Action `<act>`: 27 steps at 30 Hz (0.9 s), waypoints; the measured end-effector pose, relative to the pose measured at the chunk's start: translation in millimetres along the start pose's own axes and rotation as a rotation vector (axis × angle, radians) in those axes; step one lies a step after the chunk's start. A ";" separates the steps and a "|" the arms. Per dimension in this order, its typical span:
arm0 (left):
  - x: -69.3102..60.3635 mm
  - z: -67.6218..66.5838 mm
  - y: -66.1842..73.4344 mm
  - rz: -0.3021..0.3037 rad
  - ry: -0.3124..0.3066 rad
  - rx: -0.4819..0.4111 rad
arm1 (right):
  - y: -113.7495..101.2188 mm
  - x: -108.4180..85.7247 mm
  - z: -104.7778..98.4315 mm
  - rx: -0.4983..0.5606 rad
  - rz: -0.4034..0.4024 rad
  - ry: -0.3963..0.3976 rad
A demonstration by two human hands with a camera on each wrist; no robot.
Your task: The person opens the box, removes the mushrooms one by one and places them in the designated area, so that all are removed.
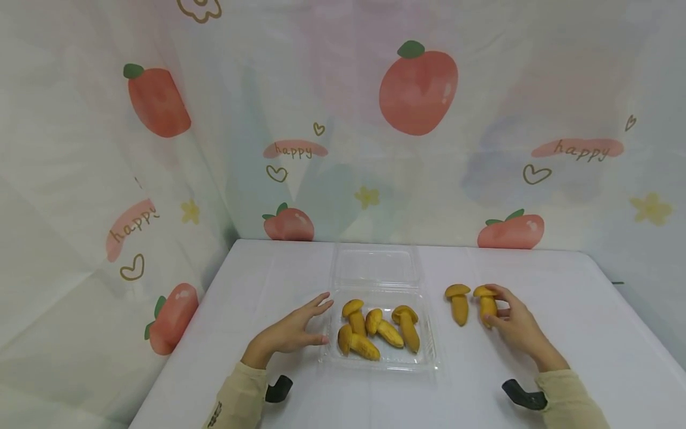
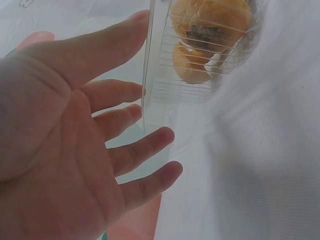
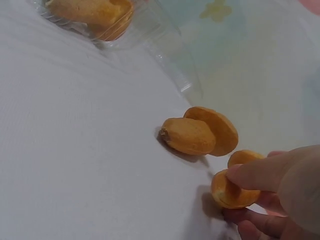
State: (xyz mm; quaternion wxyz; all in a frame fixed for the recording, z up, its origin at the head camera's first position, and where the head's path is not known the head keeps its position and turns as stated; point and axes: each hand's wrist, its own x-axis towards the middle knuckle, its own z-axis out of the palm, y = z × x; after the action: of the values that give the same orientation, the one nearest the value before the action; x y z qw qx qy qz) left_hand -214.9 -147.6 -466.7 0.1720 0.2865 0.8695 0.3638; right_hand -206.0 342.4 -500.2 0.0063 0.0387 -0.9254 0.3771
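A clear plastic box (image 1: pixel 432 361) holds several yellow mushrooms (image 1: pixel 409 333). At its left side my left hand (image 1: pixel 292 330) has its fingers spread; in the left wrist view the hand (image 2: pixel 75 135) has its thumb and fingertips at the box wall (image 2: pixel 150 65). My right hand (image 1: pixel 517 328) pinches a mushroom (image 1: pixel 488 305) right of the box, thumb on the stem and fingers by the cap. The right wrist view shows this hand (image 3: pixel 285 195) around the mushroom (image 3: pixel 232 192). Just left of it another mushroom (image 1: pixel 458 305) lies on the table.
The box's clear lid (image 1: pixel 375 266) lies open toward the back of the white table (image 1: pixel 278 262). Behind and at the left hangs a cloth (image 1: pixel 343 89) with peach prints. Black curved pieces (image 1: pixel 280 388) show beside both sleeves.
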 end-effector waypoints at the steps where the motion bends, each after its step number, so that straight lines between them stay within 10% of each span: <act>1: 0.2 -0.4 -0.1 0.000 0.002 0.001 | 0.2 1.3 0.5 0.001 -0.003 0.001; 13: 1.9 -8.3 1.7 0.014 0.027 0.026 | -4.1 14.3 1.3 -0.097 -0.112 0.079; 27: 3.1 -4.1 -3.8 0.002 -0.006 0.006 | -1.1 7.5 7.2 -0.116 -0.013 0.059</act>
State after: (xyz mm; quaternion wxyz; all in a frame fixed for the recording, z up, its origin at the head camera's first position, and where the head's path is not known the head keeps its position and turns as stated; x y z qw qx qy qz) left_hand -220.8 -149.9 -467.1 0.1736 0.2889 0.8697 0.3606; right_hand -213.2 336.1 -504.3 0.0384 0.0330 -0.9448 0.3236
